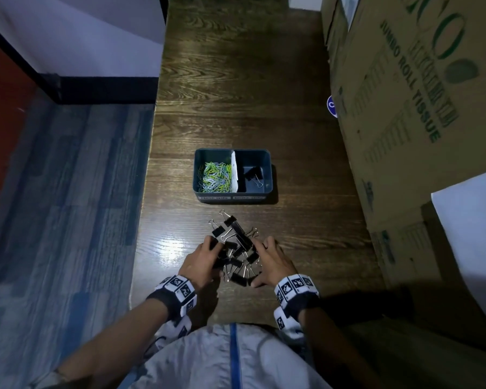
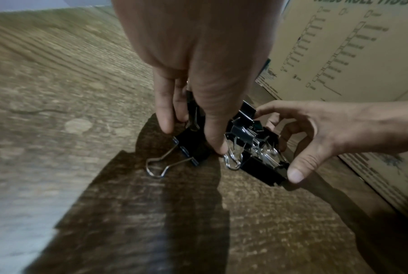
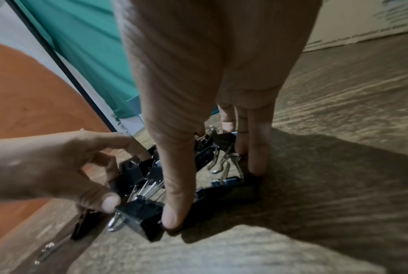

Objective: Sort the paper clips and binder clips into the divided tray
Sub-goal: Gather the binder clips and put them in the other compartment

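Note:
A dark divided tray (image 1: pixel 267 175) stands mid-table. Its left compartment holds several coloured paper clips (image 1: pixel 215 176); its right one holds black binder clips (image 1: pixel 252 175). Near the table's front edge lies a pile of black binder clips (image 1: pixel 237 244) (image 2: pixel 257 146) (image 3: pixel 149 207). My left hand (image 1: pixel 208 255) (image 2: pixel 193 140) (image 3: pixel 118 178) curls round the pile's left side, fingertips on the clips. My right hand (image 1: pixel 271 258) (image 2: pixel 289 148) (image 3: pixel 212 194) cups the right side, its thumb and fingers bracketing the clips.
Tall cardboard boxes (image 1: pixel 404 108) line the table's right side, close to my right hand. The table's left edge (image 1: pixel 145 220) drops to a blue floor. A white sheet (image 1: pixel 472 234) hangs at the far right. Bare wood lies between pile and tray.

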`<state>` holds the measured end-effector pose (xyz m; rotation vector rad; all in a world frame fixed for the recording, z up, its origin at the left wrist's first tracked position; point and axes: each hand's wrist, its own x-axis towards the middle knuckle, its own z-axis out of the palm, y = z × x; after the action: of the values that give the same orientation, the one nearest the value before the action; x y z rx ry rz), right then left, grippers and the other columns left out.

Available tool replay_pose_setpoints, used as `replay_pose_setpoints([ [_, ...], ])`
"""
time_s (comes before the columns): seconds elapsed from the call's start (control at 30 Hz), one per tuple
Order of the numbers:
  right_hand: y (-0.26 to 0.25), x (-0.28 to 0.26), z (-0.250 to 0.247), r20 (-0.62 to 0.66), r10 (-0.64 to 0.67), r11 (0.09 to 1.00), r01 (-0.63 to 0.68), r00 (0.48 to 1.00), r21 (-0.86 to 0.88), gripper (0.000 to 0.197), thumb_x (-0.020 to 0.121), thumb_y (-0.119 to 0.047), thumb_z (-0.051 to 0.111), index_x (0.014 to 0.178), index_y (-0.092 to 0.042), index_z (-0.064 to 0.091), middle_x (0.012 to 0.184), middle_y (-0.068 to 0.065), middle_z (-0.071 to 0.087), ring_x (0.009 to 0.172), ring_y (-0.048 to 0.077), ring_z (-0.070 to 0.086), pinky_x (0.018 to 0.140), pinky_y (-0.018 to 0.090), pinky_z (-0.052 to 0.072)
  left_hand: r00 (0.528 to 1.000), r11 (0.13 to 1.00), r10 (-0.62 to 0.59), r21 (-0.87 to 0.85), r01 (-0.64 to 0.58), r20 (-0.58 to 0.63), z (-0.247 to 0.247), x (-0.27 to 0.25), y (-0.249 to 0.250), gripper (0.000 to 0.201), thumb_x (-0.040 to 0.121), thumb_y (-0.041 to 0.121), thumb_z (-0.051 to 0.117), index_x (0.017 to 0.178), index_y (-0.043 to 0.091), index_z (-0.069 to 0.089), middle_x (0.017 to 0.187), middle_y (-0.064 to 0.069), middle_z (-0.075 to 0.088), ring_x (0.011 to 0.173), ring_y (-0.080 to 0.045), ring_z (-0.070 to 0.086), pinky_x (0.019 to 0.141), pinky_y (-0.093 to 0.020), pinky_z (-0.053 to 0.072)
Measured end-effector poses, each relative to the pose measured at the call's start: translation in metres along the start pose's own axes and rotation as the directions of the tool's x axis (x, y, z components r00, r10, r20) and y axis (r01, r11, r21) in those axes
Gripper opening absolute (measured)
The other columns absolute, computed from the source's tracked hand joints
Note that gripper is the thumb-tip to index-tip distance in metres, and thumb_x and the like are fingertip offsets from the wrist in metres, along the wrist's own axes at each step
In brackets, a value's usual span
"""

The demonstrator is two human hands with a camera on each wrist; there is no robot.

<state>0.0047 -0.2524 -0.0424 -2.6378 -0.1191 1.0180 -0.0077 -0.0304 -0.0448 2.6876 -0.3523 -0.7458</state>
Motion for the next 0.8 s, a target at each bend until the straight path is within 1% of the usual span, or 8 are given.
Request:
replay_pose_setpoints([
  [0.07,-0.001,0.002,-0.002,-0.005,0.009,1.000,-0.009,1.000,0.008,0.112,0.054,-0.034,0.095,0.141,-0.040,0.025,0.137,0.000,0.027,0.127,0.026,0.041,0.097,0.051,0.049,1.000,1.000,-0.008,-0.028,0.008,-0.013,-0.006,0.002,0.001,0.063,0.082,0.008,0.068,0.138,0.017,0.041,0.128,-0.009,0.036,0.085,-0.020,0.056,0.070,-0.030,0.055],
  [0.17,0.001,0.002,-0.002,-0.015,0.035,0.998,-0.034,0.999,0.047,0.098,0.056,-0.033,0.094,0.133,-0.039,0.034,0.133,-0.002,0.033,0.123,0.022,0.044,0.095,0.048,0.050,0.998,0.995,-0.049,-0.090,0.047,-0.028,-0.009,0.005,0.001,0.054,0.083,0.010,0.069,0.132,0.015,0.046,0.124,-0.009,0.039,0.077,-0.018,0.055,0.068,-0.027,0.052],
  [0.27,0.005,0.001,-0.003,-0.038,0.059,0.991,-0.054,0.998,0.125,0.084,0.058,-0.033,0.093,0.121,-0.042,0.038,0.128,-0.006,0.035,0.116,0.018,0.049,0.091,0.045,0.052,0.993,0.983,-0.106,-0.156,0.096,-0.058,-0.010,0.008,0.002,0.047,0.085,0.018,0.072,0.125,0.011,0.050,0.122,-0.007,0.040,0.082,-0.020,0.061,0.074,-0.023,0.053],
  [0.37,0.005,0.000,-0.002,-0.065,0.058,0.988,-0.048,0.996,0.147,0.074,0.060,-0.034,0.092,0.112,-0.041,0.040,0.123,-0.009,0.037,0.108,0.015,0.050,0.087,0.043,0.053,0.990,0.978,-0.130,-0.175,0.117,-0.063,-0.010,0.010,0.004,0.042,0.085,0.012,0.070,0.123,0.009,0.052,0.122,-0.008,0.042,0.086,-0.024,0.063,0.079,-0.026,0.054],
  [0.53,0.005,-0.005,-0.001,-0.180,0.080,0.982,-0.047,0.980,0.182,0.043,0.075,-0.026,0.081,0.093,-0.037,0.044,0.105,-0.013,0.052,0.090,0.010,0.057,0.080,0.038,0.055,0.989,0.961,-0.144,-0.242,0.133,-0.030,-0.015,0.014,0.001,0.034,0.083,0.005,0.066,0.115,0.010,0.055,0.113,-0.002,0.040,0.089,-0.020,0.056,0.080,-0.021,0.047],
  [0.7,0.010,-0.009,-0.004,-0.241,0.097,0.974,-0.042,0.966,0.222,0.034,0.083,-0.013,0.071,0.092,-0.040,0.053,0.084,-0.013,0.063,0.076,0.006,0.063,0.073,0.034,0.057,0.989,0.966,-0.112,-0.243,0.084,-0.101,-0.030,0.014,0.000,0.023,0.081,0.002,0.061,0.101,0.012,0.065,0.103,-0.003,0.048,0.091,-0.026,0.059,0.082,-0.030,0.048],
  [0.77,0.010,-0.012,-0.009,-0.249,0.100,0.972,-0.041,0.963,0.231,0.029,0.084,-0.012,0.071,0.094,-0.037,0.060,0.081,-0.012,0.064,0.075,0.008,0.063,0.071,0.032,0.055,0.988,0.971,-0.058,-0.240,0.022,-0.144,-0.045,0.018,0.007,0.021,0.081,0.001,0.062,0.097,0.013,0.067,0.101,0.001,0.048,0.088,-0.020,0.057,0.080,-0.024,0.049],
  [0.8,0.010,-0.014,-0.011,-0.255,0.107,0.971,-0.045,0.961,0.234,0.024,0.084,-0.015,0.071,0.095,-0.034,0.064,0.082,-0.011,0.065,0.076,0.008,0.062,0.071,0.031,0.055,0.986,0.969,-0.035,-0.246,-0.006,-0.163,-0.056,0.023,0.013,0.021,0.081,0.000,0.063,0.096,0.014,0.067,0.100,0.003,0.048,0.086,-0.015,0.055,0.076,-0.015,0.047],
])
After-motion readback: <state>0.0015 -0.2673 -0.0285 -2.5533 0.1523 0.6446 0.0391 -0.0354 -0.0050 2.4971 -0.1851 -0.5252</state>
